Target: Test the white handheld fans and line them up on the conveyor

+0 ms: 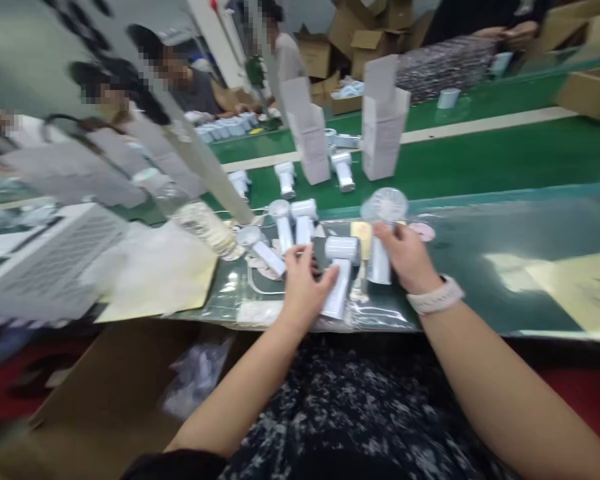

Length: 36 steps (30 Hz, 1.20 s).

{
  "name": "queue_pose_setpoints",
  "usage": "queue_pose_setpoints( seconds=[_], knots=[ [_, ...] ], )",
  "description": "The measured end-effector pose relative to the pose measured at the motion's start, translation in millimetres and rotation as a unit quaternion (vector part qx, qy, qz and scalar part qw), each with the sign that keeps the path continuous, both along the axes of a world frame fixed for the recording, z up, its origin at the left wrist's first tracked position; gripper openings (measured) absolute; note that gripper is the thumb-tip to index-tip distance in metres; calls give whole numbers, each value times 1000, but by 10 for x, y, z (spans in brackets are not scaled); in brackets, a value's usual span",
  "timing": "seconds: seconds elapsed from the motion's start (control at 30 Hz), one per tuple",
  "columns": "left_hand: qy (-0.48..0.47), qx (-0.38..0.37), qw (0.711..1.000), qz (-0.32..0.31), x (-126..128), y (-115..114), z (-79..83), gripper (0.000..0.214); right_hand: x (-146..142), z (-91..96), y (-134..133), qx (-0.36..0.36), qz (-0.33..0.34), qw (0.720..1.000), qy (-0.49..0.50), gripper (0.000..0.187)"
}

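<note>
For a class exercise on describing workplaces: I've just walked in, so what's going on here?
A person at a bench is handling small white handheld fans. Their right hand grips one fan upright by its handle, while their left hand rests against another fan lying on the plastic-covered bench among several more. Beyond, white cartons stand on a green conveyor belt, and a co-worker is across the belt.

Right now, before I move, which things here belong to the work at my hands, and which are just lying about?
In use: right hand gripping a white fan; left hand beside a second fan.

Just lying about: upright cartons; cardboard box; plastic bag.
</note>
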<state>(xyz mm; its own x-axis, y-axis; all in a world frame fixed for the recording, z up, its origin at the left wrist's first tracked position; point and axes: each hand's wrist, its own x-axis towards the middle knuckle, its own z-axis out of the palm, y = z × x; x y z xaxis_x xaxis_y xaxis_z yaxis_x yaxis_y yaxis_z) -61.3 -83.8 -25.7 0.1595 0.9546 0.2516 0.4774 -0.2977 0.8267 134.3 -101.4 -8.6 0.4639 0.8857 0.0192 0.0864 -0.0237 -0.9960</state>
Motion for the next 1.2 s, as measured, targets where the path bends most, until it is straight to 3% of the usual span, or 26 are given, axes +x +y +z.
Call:
queue_pose_setpoints(
  seconds=[0.07,0.17,0.27,0.3,0.37,0.4,0.43,0.5,0.6,0.77,0.87,1.03,1.13,1.2],
  knots=[
    [30,114,993,-1,6,-125,0,51,3,12,-51,-10,-6,996,86,56],
    [65,276,958,-51,-119,-229,73,34,27,-6,-64,-54,-79,984,152,40],
    [65,362,929,-29,-550,-184,228,15,23,-17,-45,-101,-98,975,171,20],
    [71,366,928,12,-772,-140,285,11,11,-12,-47,-113,-93,974,172,15],
    [80,286,936,190,-1292,-26,381,14,-22,4,-60,-134,-84,973,166,12],
    [89,231,922,298,-1565,30,413,16,-40,11,-69,-142,-81,973,163,12],
    [90,209,908,352,-1829,75,434,17,-57,14,-77,-146,-80,973,160,13],
    [96,180,889,411,-2279,110,440,17,-81,10,-89,-144,-76,974,158,18],
    [142,100,899,402,-2671,45,362,12,-93,-14,-97,-125,-61,977,159,27],
    [208,30,911,353,-2762,-59,141,14,-73,-71,-86,-106,-54,980,161,34],
    [229,15,908,350,-2745,-43,118,17,-57,-108,-69,-88,-42,982,161,34],
    [224,5,908,354,-2709,-21,316,11,-68,-128,-35,-34,-36,984,171,44],
    [182,61,887,419,-2558,-5,484,12,-87,-121,-14,-4,1,982,191,60],
    [120,103,876,455,-2317,5,571,12,-90,-119,1,-4,20,982,190,68]
  ],
)
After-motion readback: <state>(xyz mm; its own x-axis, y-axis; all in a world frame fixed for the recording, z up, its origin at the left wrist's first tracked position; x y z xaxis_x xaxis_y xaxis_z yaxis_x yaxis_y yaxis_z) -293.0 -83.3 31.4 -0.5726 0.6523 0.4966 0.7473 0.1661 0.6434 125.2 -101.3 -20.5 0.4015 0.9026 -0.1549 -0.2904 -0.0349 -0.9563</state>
